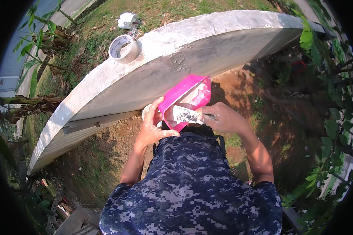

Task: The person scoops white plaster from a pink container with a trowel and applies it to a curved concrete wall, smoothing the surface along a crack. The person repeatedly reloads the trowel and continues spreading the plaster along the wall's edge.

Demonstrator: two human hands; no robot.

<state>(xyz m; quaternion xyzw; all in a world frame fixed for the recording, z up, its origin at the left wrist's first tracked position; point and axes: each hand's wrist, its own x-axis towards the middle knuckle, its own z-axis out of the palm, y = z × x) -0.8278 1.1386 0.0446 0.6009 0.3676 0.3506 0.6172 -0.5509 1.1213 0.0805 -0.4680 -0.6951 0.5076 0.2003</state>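
My left hand (153, 127) grips the near edge of a bright pink plastic dustpan-like tray (186, 96), held tilted in front of my chest. White filler paste lies inside it. My right hand (221, 117) holds a metal putty knife (184, 114) smeared with white paste, its blade resting inside the pink tray. Both hands sit just below the low curved concrete wall (176, 58).
A white tub (123, 49) stands on top of the wall at the left. A crumpled white bag (127, 20) lies on the grass behind it. Bare reddish soil (239, 86) lies below the wall, with leafy plants (325, 117) on the right and left.
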